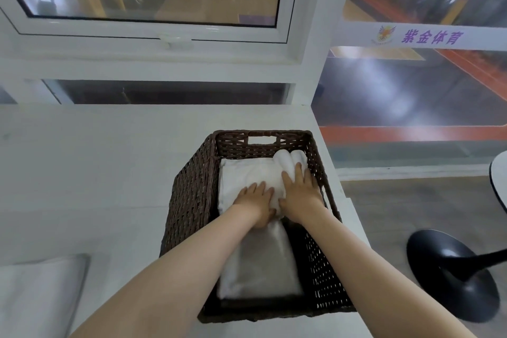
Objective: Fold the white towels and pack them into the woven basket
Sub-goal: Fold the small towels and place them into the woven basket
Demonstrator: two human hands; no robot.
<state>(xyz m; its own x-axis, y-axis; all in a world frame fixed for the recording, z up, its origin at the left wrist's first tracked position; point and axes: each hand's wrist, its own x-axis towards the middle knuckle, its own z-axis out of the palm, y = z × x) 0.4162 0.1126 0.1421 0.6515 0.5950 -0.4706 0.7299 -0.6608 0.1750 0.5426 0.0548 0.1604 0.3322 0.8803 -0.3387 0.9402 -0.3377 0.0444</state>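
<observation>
White table [96, 173], window handle [175, 42], black stool base [450, 274], purple-lettered sign [432, 37]

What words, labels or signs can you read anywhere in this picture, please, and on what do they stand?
"紫金体育" in purple characters, on the white horizontal frame bar of the glass wall at upper right.
A small orange and purple winged emblem stands to the left of those characters on the same bar; any lettering in it is too small to read.
Nothing readable shows on the dark brown woven basket or the folded white towels.
</observation>
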